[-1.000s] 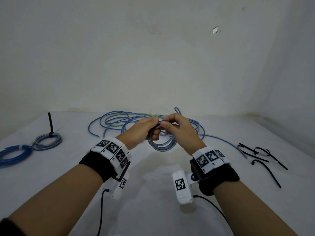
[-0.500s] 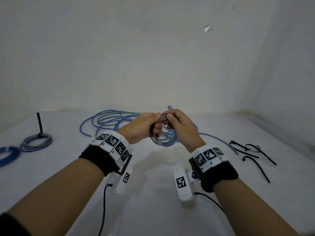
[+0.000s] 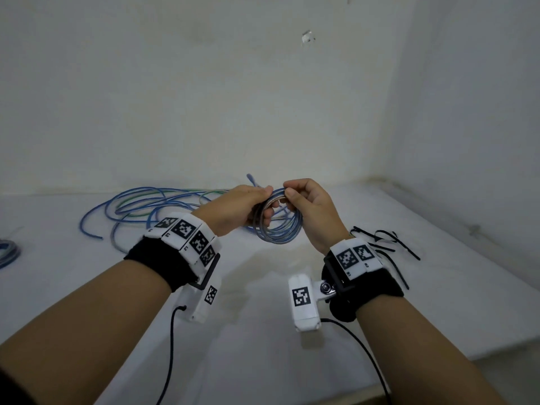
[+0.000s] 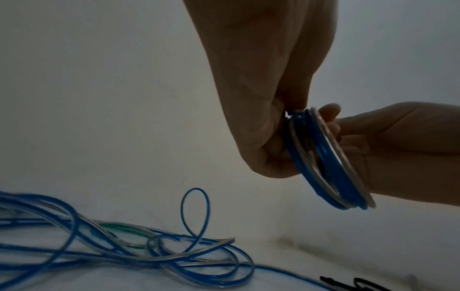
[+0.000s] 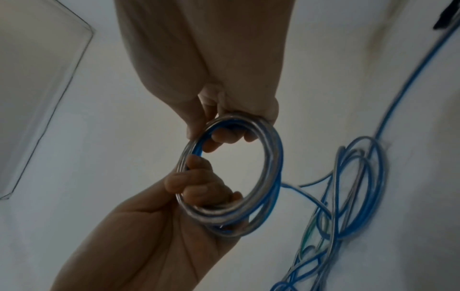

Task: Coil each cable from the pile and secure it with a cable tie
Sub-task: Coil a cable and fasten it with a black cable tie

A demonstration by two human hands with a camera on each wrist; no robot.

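A small coil of blue and grey cable (image 3: pixel 279 229) hangs upright between both hands above the white table. My left hand (image 3: pixel 242 209) grips the coil's left side with its fingers through the ring (image 5: pixel 199 185). My right hand (image 3: pixel 306 206) pinches the top of the coil (image 5: pixel 234 118) between thumb and fingers. In the left wrist view the coil (image 4: pixel 328 159) shows edge-on. A pile of loose blue, grey and green cables (image 3: pixel 152 209) lies behind the left hand. Black cable ties (image 3: pixel 385 241) lie to the right of my right wrist.
A finished blue-grey coil (image 3: pixel 7 252) lies at the far left edge of the table. The table (image 3: pixel 263 287) meets white walls at the back and right. Its front right edge drops off near my right forearm. Camera leads hang under both wrists.
Both hands have lifted the coil a little and moved it right. The black tie seen across the coil's top a second ago no longer shows. The view has swung right, pushing the finished coils out of frame.
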